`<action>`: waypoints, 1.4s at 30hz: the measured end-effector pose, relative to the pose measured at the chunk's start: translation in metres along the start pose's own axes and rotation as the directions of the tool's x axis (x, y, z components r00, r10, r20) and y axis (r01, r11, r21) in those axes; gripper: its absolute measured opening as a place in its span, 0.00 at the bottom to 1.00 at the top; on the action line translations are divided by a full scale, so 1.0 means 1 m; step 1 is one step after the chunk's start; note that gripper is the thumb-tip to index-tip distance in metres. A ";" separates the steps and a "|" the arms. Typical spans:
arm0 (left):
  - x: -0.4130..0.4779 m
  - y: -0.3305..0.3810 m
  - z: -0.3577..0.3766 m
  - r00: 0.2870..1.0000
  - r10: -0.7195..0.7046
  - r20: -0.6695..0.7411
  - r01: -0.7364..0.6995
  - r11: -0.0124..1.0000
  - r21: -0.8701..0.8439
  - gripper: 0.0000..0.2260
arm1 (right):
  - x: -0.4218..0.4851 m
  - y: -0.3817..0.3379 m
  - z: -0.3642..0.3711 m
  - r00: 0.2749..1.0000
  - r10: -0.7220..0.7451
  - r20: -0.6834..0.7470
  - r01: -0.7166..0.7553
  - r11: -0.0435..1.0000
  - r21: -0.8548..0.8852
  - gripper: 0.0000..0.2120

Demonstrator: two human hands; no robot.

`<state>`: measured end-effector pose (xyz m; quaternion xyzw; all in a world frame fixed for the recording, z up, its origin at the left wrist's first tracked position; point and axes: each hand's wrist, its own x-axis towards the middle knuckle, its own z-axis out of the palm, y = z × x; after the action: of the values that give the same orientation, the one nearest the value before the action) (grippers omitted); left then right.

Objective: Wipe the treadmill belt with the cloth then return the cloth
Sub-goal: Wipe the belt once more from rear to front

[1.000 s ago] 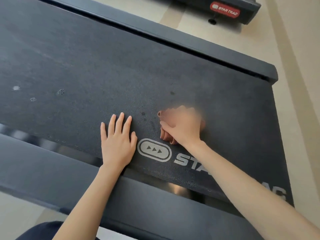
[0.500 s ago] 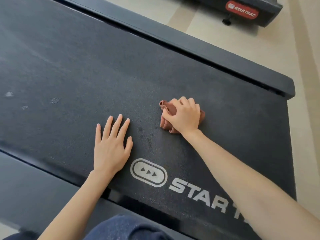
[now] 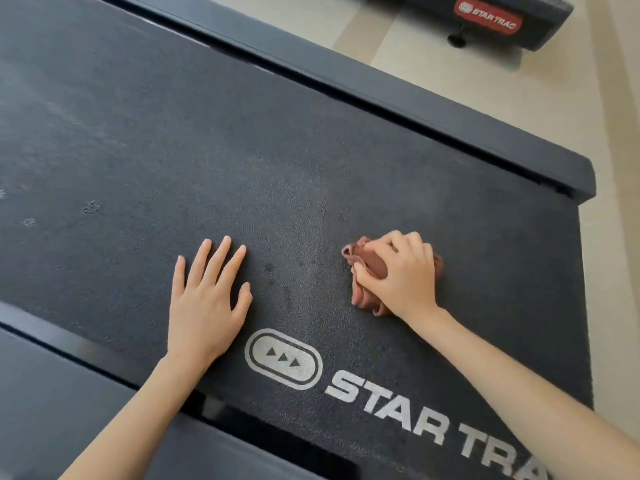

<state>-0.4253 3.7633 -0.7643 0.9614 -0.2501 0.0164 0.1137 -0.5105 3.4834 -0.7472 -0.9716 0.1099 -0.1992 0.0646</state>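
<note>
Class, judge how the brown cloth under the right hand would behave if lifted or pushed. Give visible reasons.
The cloth is probably floppy: it lies bunched in folds under the right hand. On the pebbled treadmill belt it may drag rather than slide.

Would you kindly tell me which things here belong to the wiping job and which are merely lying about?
Job: treadmill belt; cloth, gripped by the right hand; left hand, flat on the belt.
Lying about: second treadmill with red label; floor.
</note>
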 end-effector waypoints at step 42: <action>-0.033 -0.085 -0.026 0.998 -0.025 0.061 0.022 0.999 0.043 0.27 | -0.039 -0.128 0.008 0.877 -0.476 0.070 0.456 0.868 0.196 0.13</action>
<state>-0.4125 3.8573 -0.7596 0.9665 -0.2418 -0.0091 0.0857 -0.5189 3.6168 -0.7472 -0.9698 -0.1497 -0.1611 0.1052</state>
